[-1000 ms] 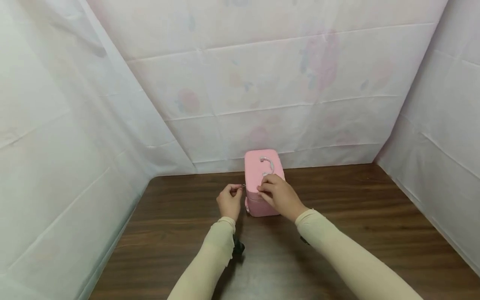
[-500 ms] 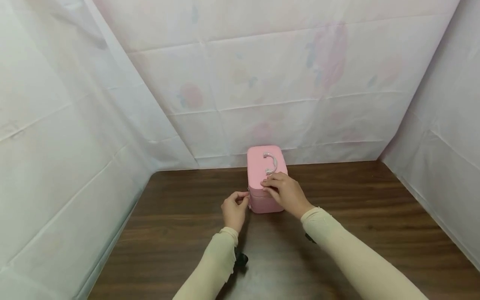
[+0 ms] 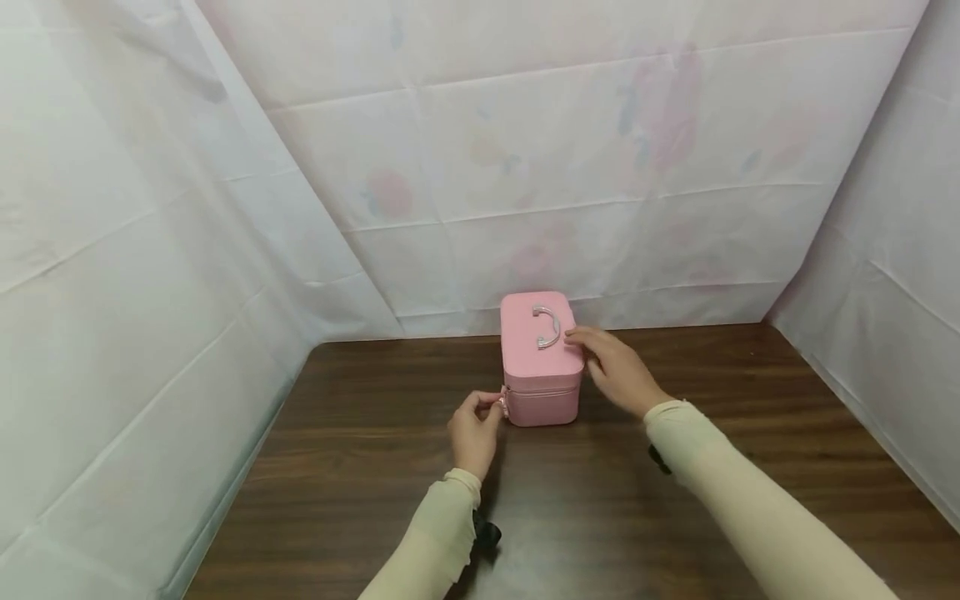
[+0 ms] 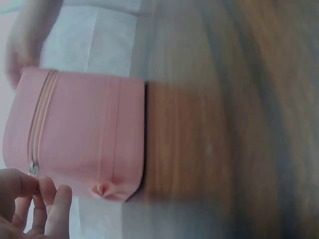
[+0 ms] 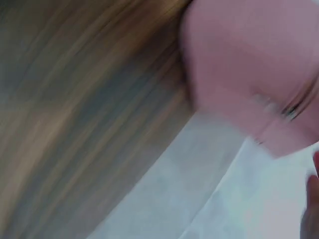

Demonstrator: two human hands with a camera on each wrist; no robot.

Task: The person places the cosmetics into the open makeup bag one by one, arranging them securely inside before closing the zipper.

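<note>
A small pink zip case [image 3: 542, 358] with a silver handle [image 3: 547, 326] on its lid stands on the dark wooden table [image 3: 712, 383], close to the back wall. My left hand [image 3: 491, 408] pinches the zipper pull [image 3: 502, 404] at the case's front left corner. In the left wrist view the pull [image 4: 34, 169] sits just above my fingertips [image 4: 37, 191], with the zip line running up the pink case [image 4: 84, 134]. My right hand [image 3: 600, 358] rests with relaxed fingers against the lid's right edge. The right wrist view is blurred and shows the pink case [image 5: 249, 64].
White creased sheets [image 3: 525, 167] wall the table at the back and on both sides. Bare wood [image 3: 600, 517] stretches from the case to the near edge. A black wrist mount [image 3: 486, 532] shows under my left sleeve.
My right hand slid from the lid's front edge to its right side. My left hand moved down and toward me along the case's left side to the front corner.
</note>
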